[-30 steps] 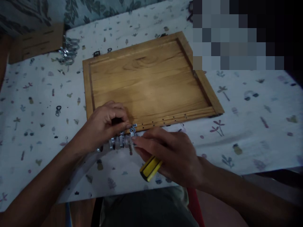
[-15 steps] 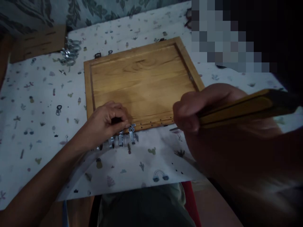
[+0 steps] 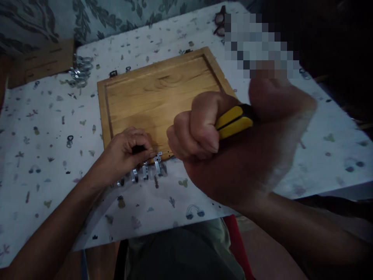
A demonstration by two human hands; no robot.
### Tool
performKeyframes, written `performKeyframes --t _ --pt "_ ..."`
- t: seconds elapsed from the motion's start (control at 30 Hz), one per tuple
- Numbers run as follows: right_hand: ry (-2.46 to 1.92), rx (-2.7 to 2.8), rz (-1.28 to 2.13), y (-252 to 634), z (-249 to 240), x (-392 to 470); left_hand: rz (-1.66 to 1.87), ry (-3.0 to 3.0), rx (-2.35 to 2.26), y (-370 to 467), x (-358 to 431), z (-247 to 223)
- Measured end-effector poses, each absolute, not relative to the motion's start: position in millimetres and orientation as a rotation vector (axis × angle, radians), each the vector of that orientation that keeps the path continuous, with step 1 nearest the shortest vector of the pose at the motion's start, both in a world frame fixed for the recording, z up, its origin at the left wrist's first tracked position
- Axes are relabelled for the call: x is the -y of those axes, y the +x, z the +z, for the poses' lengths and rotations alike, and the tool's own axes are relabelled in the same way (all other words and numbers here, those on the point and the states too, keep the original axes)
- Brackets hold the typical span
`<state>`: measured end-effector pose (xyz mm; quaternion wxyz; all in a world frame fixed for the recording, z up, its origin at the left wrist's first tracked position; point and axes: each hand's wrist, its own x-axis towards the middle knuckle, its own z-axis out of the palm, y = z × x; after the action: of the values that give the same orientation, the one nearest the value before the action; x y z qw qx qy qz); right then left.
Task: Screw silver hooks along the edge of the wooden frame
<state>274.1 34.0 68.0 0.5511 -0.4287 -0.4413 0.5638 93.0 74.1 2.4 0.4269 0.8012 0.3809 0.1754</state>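
Observation:
A framed wooden panel [image 3: 163, 91] lies flat on the table, with a row of small dark holes along its near edge. Several shiny metal hooks [image 3: 145, 171] are lined up on that edge. My left hand [image 3: 128, 149] rests over the near edge, thumb and forefinger pinched at the rightmost metal hook [image 3: 157, 166]; a smaller piece between the fingertips would be hidden. In my right hand [image 3: 198, 132], raised over the panel's right side, is a yellow-and-black screwdriver [image 3: 234, 122]. The fingers curl round its handle while the thumb stands away. Its shaft is hidden.
A pile of metal hooks [image 3: 80, 70] lies at the back left beside a brown cardboard piece [image 3: 40, 64]. Dark-framed glasses [image 3: 220, 23] sit at the back right. Dark hinges [image 3: 113, 73] stick out from the panel's far edge. A patterned cloth [image 3: 58, 155] covers the table.
My right hand has lifted and moved left over the panel, turning the screwdriver in its grasp so the shaft no longer shows. My left hand keeps its place at the hook.

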Motion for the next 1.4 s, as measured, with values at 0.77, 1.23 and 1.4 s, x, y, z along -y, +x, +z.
performKeyframes --t 0.77,1.23,1.4 --pt "-0.870 1.059 1.244 264 39 -37 0.459 1.984 -0.942 94 -75 1" --pt "-0.609 0.937 1.431 260 33 -29 0.478 1.956 -0.931 96 -75 6" --pt "-0.653 0.962 1.374 261 34 -28 0.474 1.953 -0.931 94 -74 3"
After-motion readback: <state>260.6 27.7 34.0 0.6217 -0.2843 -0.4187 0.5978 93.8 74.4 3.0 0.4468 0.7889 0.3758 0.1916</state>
